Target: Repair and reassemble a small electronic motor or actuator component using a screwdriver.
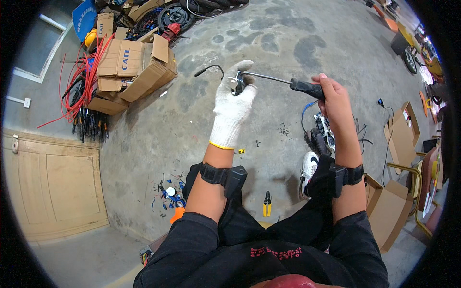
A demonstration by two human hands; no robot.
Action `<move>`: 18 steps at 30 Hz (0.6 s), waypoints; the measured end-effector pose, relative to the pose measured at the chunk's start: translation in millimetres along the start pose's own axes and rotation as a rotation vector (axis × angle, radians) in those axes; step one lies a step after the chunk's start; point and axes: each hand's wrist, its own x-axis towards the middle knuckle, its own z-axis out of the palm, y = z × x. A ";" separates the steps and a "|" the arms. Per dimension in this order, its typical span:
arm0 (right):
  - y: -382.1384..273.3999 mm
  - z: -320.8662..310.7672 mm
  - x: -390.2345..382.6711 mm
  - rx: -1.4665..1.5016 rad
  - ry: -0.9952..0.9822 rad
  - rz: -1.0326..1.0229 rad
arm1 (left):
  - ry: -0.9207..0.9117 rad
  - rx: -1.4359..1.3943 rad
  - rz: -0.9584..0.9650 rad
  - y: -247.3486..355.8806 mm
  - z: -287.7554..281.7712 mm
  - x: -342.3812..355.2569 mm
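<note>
My left hand [232, 108], in a white knit glove, is closed around a small black part with a metallic face [238, 84]. A short black cable [209, 70] sticks out from that part to the left. My bare right hand [336, 98] grips the dark handle of a screwdriver [307, 89]. Its shaft points left, and the tip meets the upper side of the black part or lies very close to it; the exact contact is too small to tell. The gloved fingers hide much of the part.
Yellow-handled wire strippers [267, 204] lie on the floor between my legs. Cardboard boxes [139, 67] with red cable [79, 89] stand at far left. Beside my right forearm is a white-and-black wheeled assembly [322, 132]; opened cartons [391, 206] lie at right. Blue scraps [169, 189] litter the left.
</note>
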 end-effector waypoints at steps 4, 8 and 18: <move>0.7 5.0 -3.2 0.062 0.114 -0.607 | 0.015 0.047 0.004 1.9 -0.8 1.1; -2.1 3.7 -3.1 0.071 0.132 -0.821 | 0.017 -0.015 -0.046 3.4 1.4 -0.2; 1.0 0.0 -3.2 -0.034 -0.016 -0.348 | 0.038 -0.010 -0.042 12.5 -1.4 -2.7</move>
